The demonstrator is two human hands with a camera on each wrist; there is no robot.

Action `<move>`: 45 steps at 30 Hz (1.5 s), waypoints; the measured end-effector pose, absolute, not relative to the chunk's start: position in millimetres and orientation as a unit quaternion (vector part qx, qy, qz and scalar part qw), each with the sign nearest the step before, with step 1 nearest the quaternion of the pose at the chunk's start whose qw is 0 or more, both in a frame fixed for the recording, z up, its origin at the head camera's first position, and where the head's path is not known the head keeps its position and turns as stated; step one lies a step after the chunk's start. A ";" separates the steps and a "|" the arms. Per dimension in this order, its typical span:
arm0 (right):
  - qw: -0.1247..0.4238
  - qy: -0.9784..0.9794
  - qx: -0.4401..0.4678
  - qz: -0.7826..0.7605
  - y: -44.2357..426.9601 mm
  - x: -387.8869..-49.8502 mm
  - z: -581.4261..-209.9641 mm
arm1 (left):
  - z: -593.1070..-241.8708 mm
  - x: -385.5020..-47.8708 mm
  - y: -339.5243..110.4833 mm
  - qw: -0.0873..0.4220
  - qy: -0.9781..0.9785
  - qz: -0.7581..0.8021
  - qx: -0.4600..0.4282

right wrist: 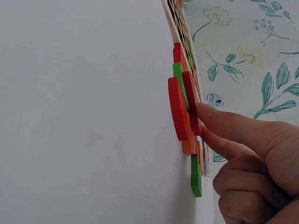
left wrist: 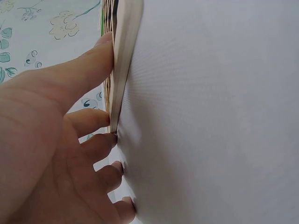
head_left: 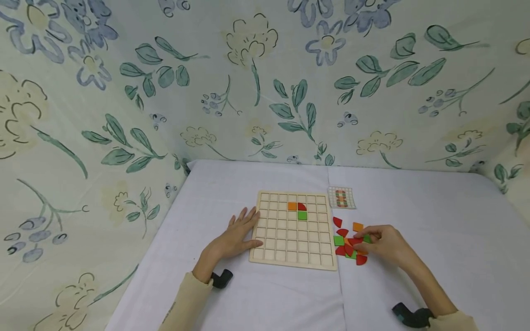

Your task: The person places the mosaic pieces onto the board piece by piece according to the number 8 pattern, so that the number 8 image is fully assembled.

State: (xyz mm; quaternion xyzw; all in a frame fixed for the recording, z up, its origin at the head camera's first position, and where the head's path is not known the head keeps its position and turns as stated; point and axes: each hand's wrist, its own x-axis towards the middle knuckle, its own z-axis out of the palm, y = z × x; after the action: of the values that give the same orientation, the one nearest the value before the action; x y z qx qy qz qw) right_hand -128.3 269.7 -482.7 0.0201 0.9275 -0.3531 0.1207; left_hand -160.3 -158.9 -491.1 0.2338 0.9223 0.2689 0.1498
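A square wooden grid board (head_left: 293, 266) lies on the cloth, holding an orange square (head_left: 292, 206), a red quarter-circle (head_left: 302, 207) and a green square (head_left: 302, 215). My left hand (head_left: 236, 236) spreads its fingers at the board's left edge, thumb on the frame; the left wrist view shows this hand (left wrist: 60, 135) against the board's side (left wrist: 125, 51). To the right of the board, my right hand (head_left: 385, 243) has thumb and index finger around a red piece (head_left: 355, 241) in a loose pile. The right wrist view shows that hand (right wrist: 252, 158) touching the red piece (right wrist: 190, 93).
A small pattern card (head_left: 342, 197) lies by the board's upper right corner. Around the right hand are several red, green and orange pieces, including an orange square (head_left: 358, 226) and a green square (head_left: 338, 240). Floral fabric (head_left: 248, 119) stands behind the white-covered table (head_left: 447, 220).
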 end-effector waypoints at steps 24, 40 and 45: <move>0.154 0.916 -0.052 -0.367 274.9 -134.4 -478.9 | -490.4 -159.7 -159.3 0.156 0.922 0.268 0.232; 0.144 0.918 -0.038 -0.368 273.6 -138.4 -484.7 | -490.3 -159.7 -159.0 0.151 0.923 0.269 0.230; 0.138 0.920 -0.036 -0.364 272.9 -140.1 -485.3 | -489.8 -159.8 -159.0 0.155 0.922 0.268 0.232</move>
State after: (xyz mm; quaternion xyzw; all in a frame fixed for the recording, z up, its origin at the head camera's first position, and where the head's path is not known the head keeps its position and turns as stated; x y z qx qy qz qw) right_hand -140.1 272.9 -485.3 -0.0356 0.9204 -0.3641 0.1382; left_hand -159.8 -159.0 -489.8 0.2320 0.9221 0.2682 0.1547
